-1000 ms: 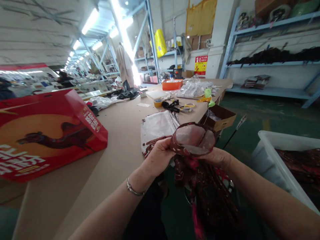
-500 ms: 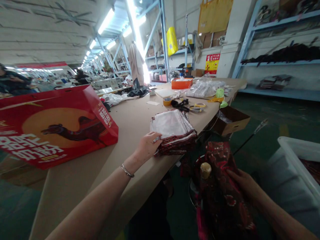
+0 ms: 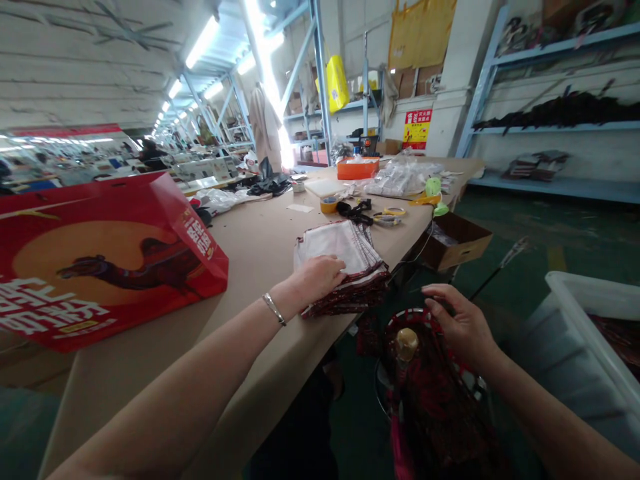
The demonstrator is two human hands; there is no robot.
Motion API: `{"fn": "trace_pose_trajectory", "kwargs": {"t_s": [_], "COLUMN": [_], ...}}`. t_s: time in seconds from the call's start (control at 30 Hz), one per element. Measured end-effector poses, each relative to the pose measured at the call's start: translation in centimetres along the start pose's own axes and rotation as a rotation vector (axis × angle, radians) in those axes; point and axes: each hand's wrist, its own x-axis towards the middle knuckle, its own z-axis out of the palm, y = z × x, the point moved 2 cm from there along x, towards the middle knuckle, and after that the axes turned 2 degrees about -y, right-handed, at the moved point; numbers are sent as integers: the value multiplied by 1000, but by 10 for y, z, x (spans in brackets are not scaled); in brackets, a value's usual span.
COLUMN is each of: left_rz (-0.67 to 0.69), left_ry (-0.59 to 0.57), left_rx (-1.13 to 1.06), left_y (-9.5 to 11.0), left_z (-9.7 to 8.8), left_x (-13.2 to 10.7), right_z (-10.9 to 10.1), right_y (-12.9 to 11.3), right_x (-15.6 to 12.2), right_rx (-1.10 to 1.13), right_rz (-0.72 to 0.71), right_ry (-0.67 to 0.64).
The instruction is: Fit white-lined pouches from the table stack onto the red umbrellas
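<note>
The left hand (image 3: 320, 275) lies over the 8 o'clock edge of a stack of white-backed, dark-red-edged fabric pieces (image 3: 333, 243) on the table (image 3: 250, 247); whether it pinches a layer, I cannot tell. At the stack's 4 o'clock, the right hand (image 3: 460, 323) hangs half-curled, thumb near fingers, its grip unclear, beside dark-red patterned fabric (image 3: 445, 413) at 5 o'clock. A red camel-printed bag (image 3: 120, 267) stands at 9 o'clock.

The one view looks forward and down from the wearer's head, close above the left hand (image 3: 320, 277) and right hand (image 3: 463, 323). It faces along the table (image 3: 253, 240), between a red bag (image 3: 115, 260) at left and a white bin (image 3: 565, 353) at right
</note>
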Motion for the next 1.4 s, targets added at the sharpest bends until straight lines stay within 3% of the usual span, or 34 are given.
{"fn": "trace_pose_trajectory", "kwargs": {"t_s": [0.13,0.27,0.4,0.53,0.8,0.9,1.0,1.1,1.17,1.23,1.3,1.4], "left_rz": [22,86,141,51,-142,-160,-271,-365,-388,-415,-477,-595], "left_ry": [-113,-145,-133,-45,157,195,199,188,242,354,441,437], "left_rx": [89,134,144,23,-241,-136,29,116,98,1,-251,-1027], "left_y": [4,3,1,-6,-15,-12,-14,-19,-18,-9,6,38], "left_z": [-2,-3,4,8,-19,-19,-19,-29,-38,-45,-42,-18], "left_x": [10,11,13,19,15,7,-4,-21,-37,-58,-79,-103], "right_z": [8,23,44,64,85,84,76,63,55,48,43,41], "right_y": [-66,-92,-96,-94,-110,-118,-125,-126,-123,-119,-115,-107], "right_x": [39,73,98,110,134,139,135,126,118,106,88,46], "right_rx": [69,26,-52,-210,-715,-731,-725,-745,-747,-705,-573,-305], "right_rz": [-264,-361,-382,-400,-379,-336,-355,-357,-285,-198,-154,-134], "right_ry": [-114,-160,-189,-313,-435,-431,-400,-387,-402,-435,-444,-409]}}
